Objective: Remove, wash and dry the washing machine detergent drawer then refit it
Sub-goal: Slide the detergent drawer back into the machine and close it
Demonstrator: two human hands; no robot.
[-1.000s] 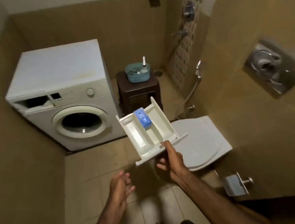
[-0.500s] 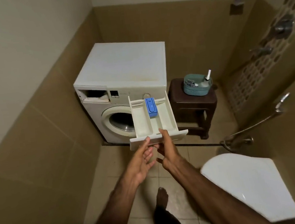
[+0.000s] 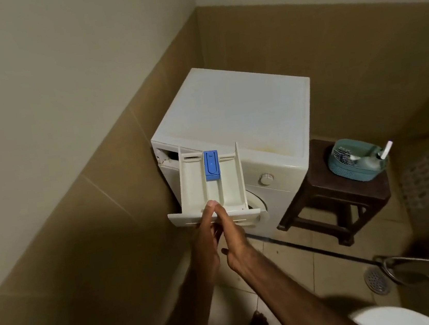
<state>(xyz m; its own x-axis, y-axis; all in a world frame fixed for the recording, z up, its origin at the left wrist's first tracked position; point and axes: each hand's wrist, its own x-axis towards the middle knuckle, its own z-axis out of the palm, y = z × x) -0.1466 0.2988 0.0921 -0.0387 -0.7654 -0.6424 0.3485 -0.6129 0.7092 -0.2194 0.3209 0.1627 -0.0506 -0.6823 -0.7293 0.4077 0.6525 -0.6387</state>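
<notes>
The white detergent drawer [image 3: 211, 189] with a blue insert [image 3: 211, 165] is held level in the air in front of the white washing machine [image 3: 232, 122]. Its back end points at the open drawer slot [image 3: 167, 156] at the machine's top left corner. My left hand [image 3: 207, 241] and my right hand [image 3: 230, 236] both grip the drawer's front panel from below, thumbs on top, side by side.
A dark wooden stool [image 3: 344, 195] with a teal basket [image 3: 356, 161] stands right of the machine. A hose [image 3: 313, 248] lies across the tiled floor toward a floor drain [image 3: 376, 281]. The toilet lid [image 3: 384, 321] is at the bottom right. A tiled wall runs close on the left.
I have turned left and stepped toward the machine. The drawer has moved up to the slot, and my left hand has joined the right on its front panel.
</notes>
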